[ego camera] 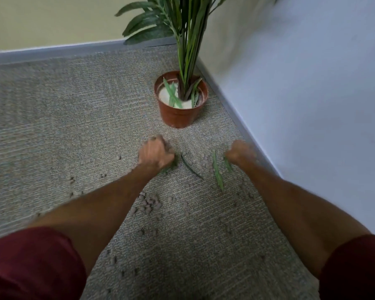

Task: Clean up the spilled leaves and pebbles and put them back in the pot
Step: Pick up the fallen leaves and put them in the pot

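A terracotta-coloured pot [178,115] stands on the carpet in the corner, with a tall green plant [186,40], white filling and a few loose leaves inside. Just in front of it, my left hand [155,153] is closed low over the carpet with green leaf ends showing under it. My right hand [239,153] is closed on a green leaf [228,164]. Between the hands lie a dark leaf [191,166] and a lighter leaf [218,173]. Brown pebbles [148,203] are scattered over the carpet below my forearms. The picture is blurred.
Grey carpet [74,115] covers the floor. A grey skirting strip [52,51] runs along the yellowish back wall, and a pale wall [312,94] closes the right side close to my right hand. Dark red sleeves [30,267] fill the lower corners.
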